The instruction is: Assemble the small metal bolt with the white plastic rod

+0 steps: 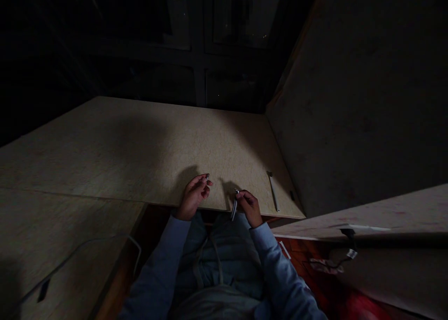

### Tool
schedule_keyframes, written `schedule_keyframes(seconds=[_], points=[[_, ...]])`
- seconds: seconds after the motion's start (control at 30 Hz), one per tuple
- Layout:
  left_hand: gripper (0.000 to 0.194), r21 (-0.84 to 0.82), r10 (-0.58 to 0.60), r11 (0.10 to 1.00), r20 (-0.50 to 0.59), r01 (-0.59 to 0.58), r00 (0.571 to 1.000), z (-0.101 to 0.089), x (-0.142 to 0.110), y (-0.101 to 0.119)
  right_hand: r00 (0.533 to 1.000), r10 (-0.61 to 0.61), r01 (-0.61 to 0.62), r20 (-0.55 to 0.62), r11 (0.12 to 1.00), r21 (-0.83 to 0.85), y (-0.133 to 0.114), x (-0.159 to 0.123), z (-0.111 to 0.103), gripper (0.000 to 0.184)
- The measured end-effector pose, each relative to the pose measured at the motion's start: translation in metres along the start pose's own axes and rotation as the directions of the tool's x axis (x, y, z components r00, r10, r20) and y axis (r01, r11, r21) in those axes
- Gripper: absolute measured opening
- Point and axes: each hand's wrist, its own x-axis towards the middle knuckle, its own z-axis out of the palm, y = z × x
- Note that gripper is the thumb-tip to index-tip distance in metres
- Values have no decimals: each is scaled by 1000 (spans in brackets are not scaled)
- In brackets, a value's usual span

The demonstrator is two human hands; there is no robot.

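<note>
Fingertips [204, 179] of the left hand [191, 197] are pinching a small shiny piece [207, 177]; at its four o'clock, the right hand [250, 207] is pinching a slim greyish object [234, 211].

Held pieces [207, 177] too small to tell; sleeves [157, 261] cropped

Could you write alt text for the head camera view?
A person's left hand pinches a small shiny piece and the right hand holds a slim object, both near the edge of a pale tabletop in dim light. A thin brush-like stick lies farther right on it.
</note>
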Motion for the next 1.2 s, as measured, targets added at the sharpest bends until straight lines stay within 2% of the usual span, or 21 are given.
schedule_keyframes(seconds=[0.07,0.13,0.3,0.5,0.67,0.8,1.0,1.2], points=[[38,-162,-122,979,20,124,992,2,-1,-7,1000,5,-6,12,1000,5,-1,0,0,33],[33,-253,-179,949,51,186,982,1,1,-13,1000,17,-17,17,1000,-1,-1,0,-1,34],[24,-304,-176,930,127,207,976,4,4,-24,999,37,-37,18,999,13,-1,-1,-1,35],[17,-388,-209,891,112,236,971,25,-3,-20,1000,20,-20,11,1000,19,-1,0,-1,34],[26,-403,-212,878,153,257,965,37,-9,-19,999,39,-40,16,998,41,1,0,0,36],[34,-370,-172,902,160,221,972,41,-12,-25,999,39,-40,14,997,72,2,0,1,35],[48,-219,-44,974,90,63,995,49,-14,-36,999,40,-40,4,996,76,2,-1,1,35],[49,-185,14,983,66,-2,998,59,-17,-41,1000,16,-16,2,998,68,0,-1,2,33]])
